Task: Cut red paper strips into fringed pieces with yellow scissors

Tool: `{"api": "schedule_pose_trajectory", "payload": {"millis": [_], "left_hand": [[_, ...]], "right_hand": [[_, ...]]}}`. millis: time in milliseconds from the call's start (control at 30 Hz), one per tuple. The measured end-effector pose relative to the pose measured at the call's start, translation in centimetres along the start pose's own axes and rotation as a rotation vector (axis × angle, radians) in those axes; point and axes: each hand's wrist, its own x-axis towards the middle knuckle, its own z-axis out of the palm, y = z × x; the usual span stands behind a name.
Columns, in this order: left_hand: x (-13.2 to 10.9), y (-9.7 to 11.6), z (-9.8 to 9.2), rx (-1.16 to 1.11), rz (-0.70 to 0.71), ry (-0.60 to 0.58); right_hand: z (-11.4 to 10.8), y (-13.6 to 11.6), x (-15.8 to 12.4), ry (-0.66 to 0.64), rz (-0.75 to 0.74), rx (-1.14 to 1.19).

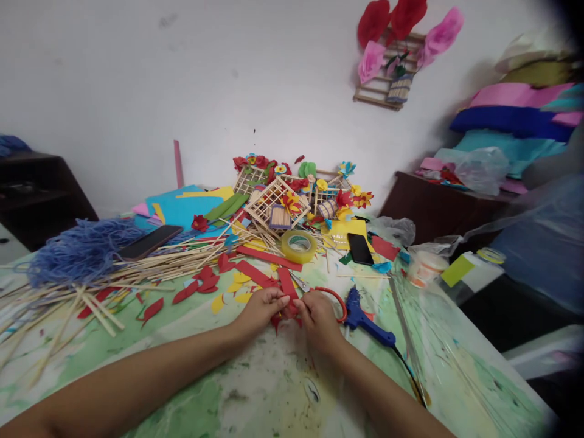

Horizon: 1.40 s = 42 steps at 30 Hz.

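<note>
Where the surface meets the pale wall, small stick-lattice crafts with paper flowers stand heaped. The covering is mottled green and white. Left side: tangled blue yarn, a dark phone and a spread of thin wooden sticks. Centre: roll of clear yellowish tape, with red strips and yellow cut pieces scattered nearer the person. Right side: second phone by a yellow sheet, blue glue gun with dark cord. Room: slatted frame with large red and pink flowers on the wall; at right, a dark cabinet bearing stacked coloured material.

Grip, left hand: thumb and fingers closed, pinching the red paper piece. Grip, right hand: likewise closed on it from the opposite side. The piece lies between both sets of fingertips, low over the near-middle of the surface; its exact folds are unclear. Red-handled scissors just beside the right hand, partly hidden by it.
</note>
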Motion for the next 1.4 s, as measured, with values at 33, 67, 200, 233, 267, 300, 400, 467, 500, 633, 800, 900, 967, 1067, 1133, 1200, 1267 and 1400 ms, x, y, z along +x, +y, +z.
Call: {"api": "schedule_pose_trajectory", "payload": {"millis": [33, 67, 200, 233, 267, 300, 400, 467, 500, 633, 800, 900, 967, 1067, 1133, 1200, 1267, 1400], "left_hand": [[-0.1, 0.1, 0.0, 0.017, 0.018, 0.009], [-0.1, 0.2, 0.1, 0.03, 0.036, 0.016], [-0.2, 0.6, 0.1, 0.053, 0.073, 0.012], [-0.2, 0.7, 0.1, 0.056, 0.076, 0.009], [-0.2, 0.7, 0.0, 0.059, 0.079, 0.005], [-0.2, 0.7, -0.1, 0.058, 0.081, -0.001], [-0.3, 0.7, -0.3, 0.037, 0.082, -0.018], [-0.4, 0.6, -0.3, 0.015, 0.071, -0.014], [-0.4, 0.6, -0.2, -0.002, 0.062, -0.008], [-0.7, 0.5, -0.1, -0.101, 0.013, 0.045], [-1.2, 0.7, -0.2, -0.273, -0.016, 0.168], [-1.3, 0.7, -0.1, -0.309, -0.066, 0.098], [-1.4, 0.6, -0.1, -0.291, -0.073, 0.04], [-1.6, 0.4, 0.0, -0.274, -0.079, 0.028], [-1.8, 0.4, 0.0, -0.293, -0.091, 0.038], [-1.9, 0.5, 0.1, -0.314, -0.103, 0.046], [-2.0, 0.6, 0.3, -0.321, -0.101, 0.047], [-2.1, 0.7, 0.5, -0.307, -0.081, 0.052]], "right_hand": [[0.0, 0.0, 0.0, -0.004, -0.004, 0.006], [0.0, 0.0, 0.0, -0.008, -0.008, 0.013], [-0.1, -0.2, 0.0, -0.033, -0.039, 0.053], [-0.2, -0.3, 0.0, -0.031, -0.043, 0.058], [-0.2, -0.3, 0.0, -0.021, -0.043, 0.056], [-0.3, -0.3, 0.0, -0.005, -0.041, 0.049], [-0.6, -0.3, 0.0, 0.047, -0.043, 0.01], [-0.8, -0.4, 0.0, 0.062, -0.059, -0.02], [-0.9, -0.4, -0.1, 0.064, -0.07, -0.033], [-0.9, -0.7, -0.2, 0.066, -0.103, -0.07], [-0.8, -0.8, -0.3, 0.065, -0.137, -0.096], [-0.8, -0.8, -0.2, 0.044, -0.173, -0.112], [-0.7, -0.9, -0.3, 0.039, -0.189, -0.125], [-0.8, -1.0, -0.5, 0.079, -0.194, -0.147], [-0.8, -1.2, -0.7, 0.124, -0.201, -0.162], [-0.8, -1.4, -0.8, 0.162, -0.22, -0.177], [-0.9, -1.5, -0.9, 0.185, -0.241, -0.195], [-1.0, -1.5, -0.9, 0.218, -0.273, -0.227]]}}
